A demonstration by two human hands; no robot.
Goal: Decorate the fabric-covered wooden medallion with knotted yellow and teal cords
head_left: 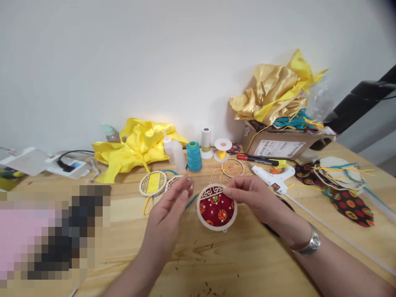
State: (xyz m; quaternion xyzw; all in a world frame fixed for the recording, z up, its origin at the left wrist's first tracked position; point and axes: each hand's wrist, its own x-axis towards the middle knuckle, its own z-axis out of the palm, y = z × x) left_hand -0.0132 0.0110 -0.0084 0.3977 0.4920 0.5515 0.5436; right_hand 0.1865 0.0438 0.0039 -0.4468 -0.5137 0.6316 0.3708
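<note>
My right hand (253, 196) pinches the upper right rim of a round wooden frame (217, 206) between thumb and fingers. Dark red patterned fabric with small pale beads fills this frame under a cut-out lattice at its top. It hangs above the table, tilted toward me. To its left, my left hand (168, 206) is raised with the fingers stretched upward and nothing visible in it. Behind those fingers lies another lattice frame (176, 181), partly hidden. A round frame with yellow fabric (153, 183) rests beside it.
Along the wall stand yellow satin cloth (133, 146), white bottles (178, 156), a teal thread cone (194, 156) and spools. To the right are a marker (258, 160), a white glue gun (275, 177), fabric pieces (352, 206) and a cardboard box (278, 144) heaped with cloth.
</note>
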